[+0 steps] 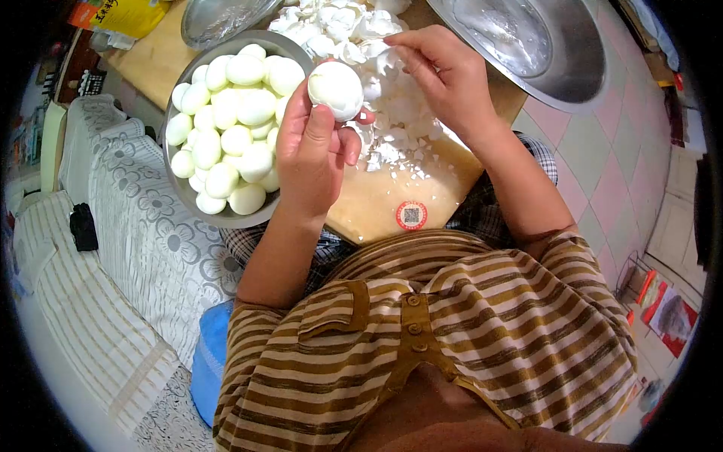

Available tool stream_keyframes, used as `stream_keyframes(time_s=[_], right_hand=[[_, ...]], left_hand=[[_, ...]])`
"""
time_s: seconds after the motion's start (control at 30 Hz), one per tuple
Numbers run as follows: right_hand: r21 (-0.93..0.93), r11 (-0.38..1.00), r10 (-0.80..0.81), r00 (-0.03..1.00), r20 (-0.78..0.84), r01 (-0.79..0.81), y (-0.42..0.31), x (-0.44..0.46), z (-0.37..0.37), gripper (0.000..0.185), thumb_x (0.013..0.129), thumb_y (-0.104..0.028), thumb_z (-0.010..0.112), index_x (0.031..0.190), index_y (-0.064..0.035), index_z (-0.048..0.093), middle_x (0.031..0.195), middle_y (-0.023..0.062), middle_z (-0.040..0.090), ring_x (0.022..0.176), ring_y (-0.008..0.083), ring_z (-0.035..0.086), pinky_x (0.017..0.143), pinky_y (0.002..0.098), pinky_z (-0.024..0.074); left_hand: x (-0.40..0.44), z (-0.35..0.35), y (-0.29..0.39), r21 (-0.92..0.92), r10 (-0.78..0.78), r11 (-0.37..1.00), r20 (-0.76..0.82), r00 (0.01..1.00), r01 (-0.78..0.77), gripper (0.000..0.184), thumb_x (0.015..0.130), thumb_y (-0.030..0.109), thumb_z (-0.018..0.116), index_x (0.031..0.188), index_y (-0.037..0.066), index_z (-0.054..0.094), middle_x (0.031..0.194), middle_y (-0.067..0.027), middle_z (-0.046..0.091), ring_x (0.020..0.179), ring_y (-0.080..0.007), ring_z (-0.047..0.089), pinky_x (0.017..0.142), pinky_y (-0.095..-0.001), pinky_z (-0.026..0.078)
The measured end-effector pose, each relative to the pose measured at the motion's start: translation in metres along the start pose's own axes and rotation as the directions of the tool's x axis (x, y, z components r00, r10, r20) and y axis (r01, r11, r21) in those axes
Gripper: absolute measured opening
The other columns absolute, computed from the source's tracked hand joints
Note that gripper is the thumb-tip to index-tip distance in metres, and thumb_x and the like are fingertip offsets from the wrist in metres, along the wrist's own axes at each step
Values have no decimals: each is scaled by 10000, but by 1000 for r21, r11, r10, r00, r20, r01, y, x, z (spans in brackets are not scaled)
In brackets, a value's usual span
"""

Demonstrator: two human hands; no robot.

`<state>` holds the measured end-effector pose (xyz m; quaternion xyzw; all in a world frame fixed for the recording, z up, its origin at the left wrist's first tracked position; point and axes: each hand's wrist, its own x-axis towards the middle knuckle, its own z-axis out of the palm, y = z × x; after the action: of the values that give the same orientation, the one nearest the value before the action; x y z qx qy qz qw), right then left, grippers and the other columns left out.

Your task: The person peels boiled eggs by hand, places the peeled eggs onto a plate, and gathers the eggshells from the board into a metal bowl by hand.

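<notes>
A white egg (336, 90), mostly smooth, rests in my left hand (316, 147), with the fingers curled round it. To its right, above the scattered shells (399, 113), is my right hand (444, 75), its thumb and index finger pinched together at a small white bit too small to make out. Left of my left hand stands a round metal bowl (172, 154) heaped with several peeled eggs (237, 141). White shell pieces are piled at the far middle of the wooden table (369, 203), with smaller crumbs nearer me.
A large metal basin (580, 56) with clear liquid stands at the upper right. Another metal dish (218, 22) and a yellow packet (124, 15) are at the upper left. A round red-and-white sticker (411, 215) marks the table's near edge. A patterned covered seat (151, 188) lies left.
</notes>
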<state>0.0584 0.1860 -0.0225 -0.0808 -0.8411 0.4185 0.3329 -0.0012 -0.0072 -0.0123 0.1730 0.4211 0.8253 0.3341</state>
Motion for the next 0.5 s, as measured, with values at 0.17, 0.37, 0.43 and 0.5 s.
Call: stream_keyframes(time_s=[0.17, 0.37, 0.43, 0.5], right_hand=[[-75, 973, -213, 975, 55, 217, -5, -4, 0, 189, 896, -121, 651, 1065, -50, 698, 950, 89, 645, 845, 176, 618, 704, 269, 492], [160, 979, -159, 963, 216, 125, -21, -8, -7, 292, 896, -120, 652, 1180, -54, 653, 989, 94, 620, 831, 168, 610, 722, 279, 507], [233, 959, -207, 961, 184, 162, -24, -12, 0, 334, 887, -113, 658, 1215, -55, 632, 947, 80, 617, 803, 168, 607, 709, 274, 513], [281, 954, -150, 978, 147, 104, -25, -15, 4, 315, 863, -181, 688, 1157, -71, 659, 900, 108, 636, 797, 218, 623, 727, 294, 505]], left_hand=[[0, 15, 2, 199, 14, 980, -107, 994, 8, 464, 1021, 290, 413, 1372, -8, 360, 1155, -150, 584, 830, -177, 600, 498, -200, 414], [-1, 15, -5, 214, -38, 975, -106, 994, 60, 455, 1028, 275, 374, 1384, -6, 327, 1157, -146, 569, 820, -179, 596, 501, -207, 416], [-1, 15, -5, 106, -92, 989, -91, 992, 102, 413, 1013, 192, 410, 1368, -4, 335, 1168, -139, 550, 805, -178, 587, 497, -210, 424], [-2, 12, -10, 187, -66, 980, -46, 997, 73, 419, 987, 140, 461, 1363, -1, 339, 1164, -131, 544, 798, -166, 581, 493, -208, 426]])
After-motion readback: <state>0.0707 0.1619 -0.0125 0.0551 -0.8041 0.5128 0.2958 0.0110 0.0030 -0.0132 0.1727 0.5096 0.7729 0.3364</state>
